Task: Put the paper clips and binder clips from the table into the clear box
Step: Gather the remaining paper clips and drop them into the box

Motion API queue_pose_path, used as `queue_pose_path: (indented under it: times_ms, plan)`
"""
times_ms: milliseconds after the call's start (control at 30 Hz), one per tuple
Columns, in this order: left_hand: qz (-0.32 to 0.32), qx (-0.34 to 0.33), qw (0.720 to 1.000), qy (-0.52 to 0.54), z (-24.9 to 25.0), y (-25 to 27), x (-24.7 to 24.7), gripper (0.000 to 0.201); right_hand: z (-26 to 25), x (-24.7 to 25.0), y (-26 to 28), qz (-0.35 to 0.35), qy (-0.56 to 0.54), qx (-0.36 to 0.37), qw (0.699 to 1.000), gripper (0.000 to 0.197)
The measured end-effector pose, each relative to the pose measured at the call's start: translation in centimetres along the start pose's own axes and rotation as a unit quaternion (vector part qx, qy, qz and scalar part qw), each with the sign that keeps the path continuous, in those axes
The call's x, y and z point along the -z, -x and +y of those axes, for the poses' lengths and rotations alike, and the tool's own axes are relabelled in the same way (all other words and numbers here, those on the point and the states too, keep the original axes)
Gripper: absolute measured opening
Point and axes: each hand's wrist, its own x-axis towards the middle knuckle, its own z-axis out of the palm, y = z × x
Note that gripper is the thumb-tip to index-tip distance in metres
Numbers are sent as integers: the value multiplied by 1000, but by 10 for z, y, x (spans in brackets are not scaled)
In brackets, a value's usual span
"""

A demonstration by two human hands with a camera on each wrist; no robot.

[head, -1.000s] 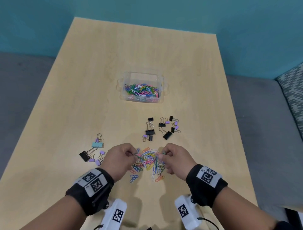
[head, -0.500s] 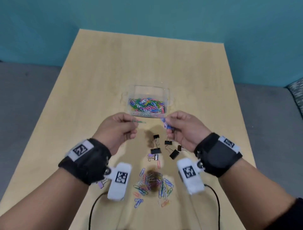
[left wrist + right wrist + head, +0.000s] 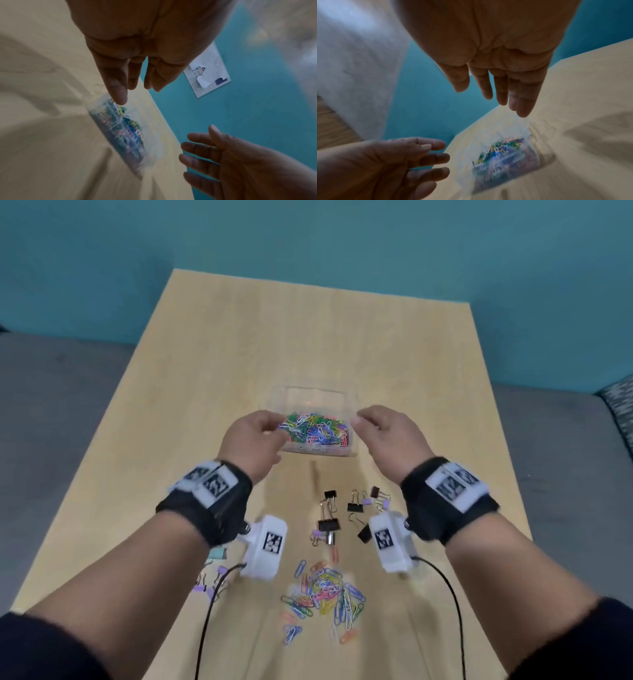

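Both hands, left hand [image 3: 255, 440] and right hand [image 3: 388, 436], hang empty with loose fingers over the clear box [image 3: 317, 451]; the tiny, light, slippery paper clips [image 3: 323, 594] near you need pinching.

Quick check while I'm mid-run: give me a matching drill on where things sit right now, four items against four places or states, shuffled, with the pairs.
Things:
1. clear box
2. loose paper clip pile
3. black binder clips
4. hands (left hand, right hand)

Places or states:
A. on the table between the box and the loose pile
B. fingers open, one at each side of the box
C. nearest the person, between the forearms
D. farthest out on the table, with coloured clips inside

Pairs: 1-D, 2-C, 3-A, 4-B
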Motion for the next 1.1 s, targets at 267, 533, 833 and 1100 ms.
queue_pose_path:
  times_ms: [267, 533, 833, 1100]
  plan:
    - [-201, -264, 863, -381, -107, 145, -23, 36, 78, -67, 149, -223, 225, 126, 940, 29]
    - [-195, -324, 791, -481, -135, 159, -48, 41, 83, -89, 169, -188, 321, 212, 903, 67]
    - [-208, -321, 777, -500, -143, 183, -25, 61, 91, -89, 212, -161, 286, 145, 934, 64]
    - [-158, -289, 804, -495, -145, 190, -21, 52, 87, -94, 217, -154, 286, 150, 934, 52]
